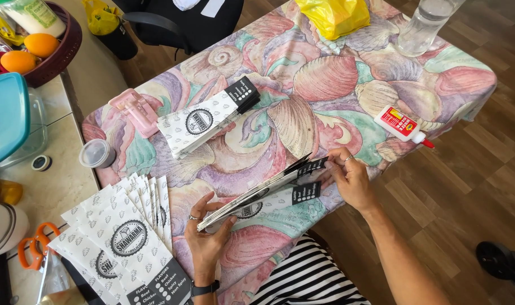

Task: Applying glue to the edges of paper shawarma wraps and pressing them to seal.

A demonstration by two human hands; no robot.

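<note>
We hold a stack of flat printed paper sleeves (pixel 263 192) slantwise above the table (pixel 325 85), which wears a cloth patterned with seashells. Our left hand (pixel 207 234) closes on the stack's lower end, thumb on top and fingers beneath, while our right hand (pixel 353 181) pinches the upper end where the black tabs show, its fingertips pressed to the edges. One more sleeve lies flat on the cloth directly beneath the stack. A second bundle of sleeves (pixel 204 121) rests further up the table, just beside a pink tape dispenser (pixel 136 110). At the lower left, a fanned row of sleeves (pixel 122 231) spreads over the table edge. A glue bottle (pixel 403 125) with a red cap lies near the right edge, well apart from our hands. A small lidded plastic cup (pixel 97 152) sits at the left edge, and orange-handled scissors (pixel 34 243) lie on the counter beside it.
</note>
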